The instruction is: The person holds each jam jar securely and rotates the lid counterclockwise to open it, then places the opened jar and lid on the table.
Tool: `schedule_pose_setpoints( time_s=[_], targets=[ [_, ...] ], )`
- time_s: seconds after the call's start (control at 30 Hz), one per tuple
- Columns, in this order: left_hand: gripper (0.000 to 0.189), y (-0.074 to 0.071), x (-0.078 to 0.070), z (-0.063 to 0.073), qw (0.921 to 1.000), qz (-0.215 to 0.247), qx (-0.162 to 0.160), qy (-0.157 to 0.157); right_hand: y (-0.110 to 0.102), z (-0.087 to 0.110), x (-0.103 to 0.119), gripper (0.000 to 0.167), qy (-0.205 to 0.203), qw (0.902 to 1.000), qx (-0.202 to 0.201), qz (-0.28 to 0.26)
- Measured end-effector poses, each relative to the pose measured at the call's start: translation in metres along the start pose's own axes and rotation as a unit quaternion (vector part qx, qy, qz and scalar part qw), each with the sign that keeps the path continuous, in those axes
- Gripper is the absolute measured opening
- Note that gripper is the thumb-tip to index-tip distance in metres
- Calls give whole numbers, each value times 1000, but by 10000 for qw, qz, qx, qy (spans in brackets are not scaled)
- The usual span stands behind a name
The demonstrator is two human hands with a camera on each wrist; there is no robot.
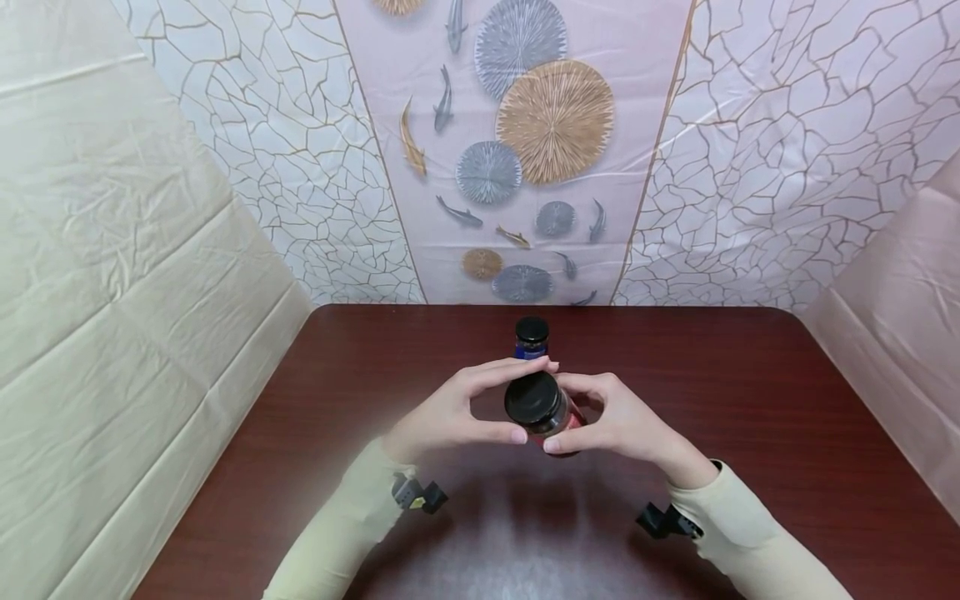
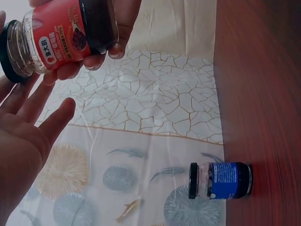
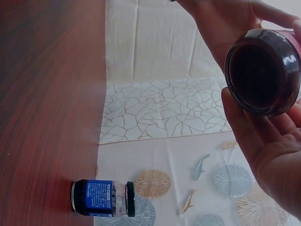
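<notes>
Two hands meet near the centre of the head view, both forearms coming up from the lower edge of the frame. The right hand [image 1: 626, 421] is clamped on the red-labelled jar [image 2: 61, 35], its thumb on the near side and fingers curled behind. The left hand [image 1: 450, 408] comes in from the left with thumb and fingers apart, spread in a wide C about the jar's black lid [image 1: 532, 397]. Its fingertips pass behind the lid, and in the left wrist view its thumb stands clear of the jar (whether any finger touches the lid, I cannot tell).

The red-labelled jar sits just below the middle of the head view, raised off the bench [image 1: 360, 358] and tilted, its lid toward the left hand and its base toward the right.

Jars number two, each with one black lid. The second, a blue-labelled jar [image 2: 225, 181], stands upright on the bench beyond the hands (the wrist views show it lying sideways, being turned themselves). There are two pale sleeves [image 1: 330, 521], with one small dark device [image 1: 666, 522] at each wrist. On the patterned cloth [image 1: 630, 33] at the top of the head view I count two gold fish among several grey ones.
</notes>
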State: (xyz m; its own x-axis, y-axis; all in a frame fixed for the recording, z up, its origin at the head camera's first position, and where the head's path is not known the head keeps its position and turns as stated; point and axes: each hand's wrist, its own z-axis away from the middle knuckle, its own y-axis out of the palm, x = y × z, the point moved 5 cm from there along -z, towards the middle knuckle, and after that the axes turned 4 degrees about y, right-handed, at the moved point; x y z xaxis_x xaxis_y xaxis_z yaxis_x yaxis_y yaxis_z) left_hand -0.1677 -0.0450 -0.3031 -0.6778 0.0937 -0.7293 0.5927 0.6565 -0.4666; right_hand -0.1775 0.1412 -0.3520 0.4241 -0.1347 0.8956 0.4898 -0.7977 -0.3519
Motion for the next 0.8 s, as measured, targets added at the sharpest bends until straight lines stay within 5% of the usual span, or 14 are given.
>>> schedule_pose_setpoints(
  time_s=[0.43, 0.8],
  targets=[
    [74, -6, 28, 10, 9972, -743, -79, -36, -2, -3, 1, 56, 102, 9999, -37, -33],
    [70, -11, 26, 11, 9950, -982, -182, -32, -3, -3, 5, 57, 114, 9999, -22, -20]
  ],
)
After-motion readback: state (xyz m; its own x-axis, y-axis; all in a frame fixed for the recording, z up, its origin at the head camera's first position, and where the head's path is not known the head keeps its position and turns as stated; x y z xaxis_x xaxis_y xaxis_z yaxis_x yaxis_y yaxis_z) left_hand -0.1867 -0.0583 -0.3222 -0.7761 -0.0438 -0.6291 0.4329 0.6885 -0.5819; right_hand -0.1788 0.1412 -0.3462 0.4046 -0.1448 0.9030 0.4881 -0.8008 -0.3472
